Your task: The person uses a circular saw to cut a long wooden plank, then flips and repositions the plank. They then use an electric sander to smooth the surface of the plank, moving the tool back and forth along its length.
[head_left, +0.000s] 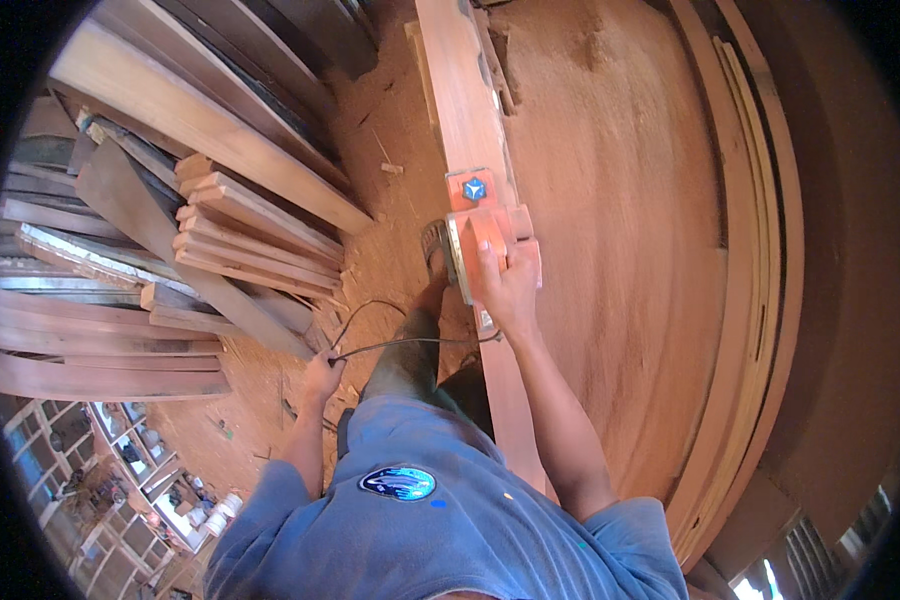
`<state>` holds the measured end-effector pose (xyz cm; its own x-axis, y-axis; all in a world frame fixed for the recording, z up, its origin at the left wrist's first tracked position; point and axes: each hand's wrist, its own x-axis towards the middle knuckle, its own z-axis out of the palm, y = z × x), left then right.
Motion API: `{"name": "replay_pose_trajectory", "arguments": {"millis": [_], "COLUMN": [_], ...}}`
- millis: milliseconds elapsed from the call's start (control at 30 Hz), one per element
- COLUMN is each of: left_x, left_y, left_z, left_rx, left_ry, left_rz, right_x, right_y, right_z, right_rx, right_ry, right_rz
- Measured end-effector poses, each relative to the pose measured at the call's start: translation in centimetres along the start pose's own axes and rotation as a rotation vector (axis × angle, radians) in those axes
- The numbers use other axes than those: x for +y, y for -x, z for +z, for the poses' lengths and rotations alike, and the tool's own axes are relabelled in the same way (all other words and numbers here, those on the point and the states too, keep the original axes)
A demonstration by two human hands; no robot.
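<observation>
My right hand (510,280) grips an orange power tool, apparently an electric planer (470,190), resting on a long, narrow reddish-brown board (440,70) that runs lengthwise away from me. My left hand (325,370), lower and to the left, is closed on the tool's black cord (390,342), which loops between the two hands. The board continues past the planer toward the top and back beside my right forearm.
Stacks of planks (255,225) and curved boards (100,370) fill the left side. A broad dusty wooden surface (610,200) with long timbers (745,290) lies right of the board. My leg and sandalled foot (432,245) show on the sawdust-covered floor (370,150).
</observation>
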<state>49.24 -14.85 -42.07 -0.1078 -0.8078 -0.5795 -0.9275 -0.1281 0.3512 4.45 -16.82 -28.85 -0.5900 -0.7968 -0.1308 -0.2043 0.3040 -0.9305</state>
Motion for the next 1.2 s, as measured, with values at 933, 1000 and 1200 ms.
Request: {"name": "replay_pose_trajectory", "arguments": {"millis": [933, 1000, 1200], "left_x": [23.1, 22.3, 13.8], "left_y": [-25.1, -24.7, -18.4], "left_z": [-9.8, -9.3, -7.0], "left_rx": [-0.069, -0.080, -0.080], "left_ry": [0.740, 0.707, 0.310], "left_rz": [0.128, 0.116, -0.012], "right_x": [-14.7, -13.2, -7.6], "right_y": [-58.8, -58.0, -40.8], "right_z": [18.3, 17.2, 12.6], "right_rx": [0.056, 0.049, -0.003], "right_ry": [0.212, 0.297, 0.199], "right_rz": [-0.099, -0.306, -0.071]}}
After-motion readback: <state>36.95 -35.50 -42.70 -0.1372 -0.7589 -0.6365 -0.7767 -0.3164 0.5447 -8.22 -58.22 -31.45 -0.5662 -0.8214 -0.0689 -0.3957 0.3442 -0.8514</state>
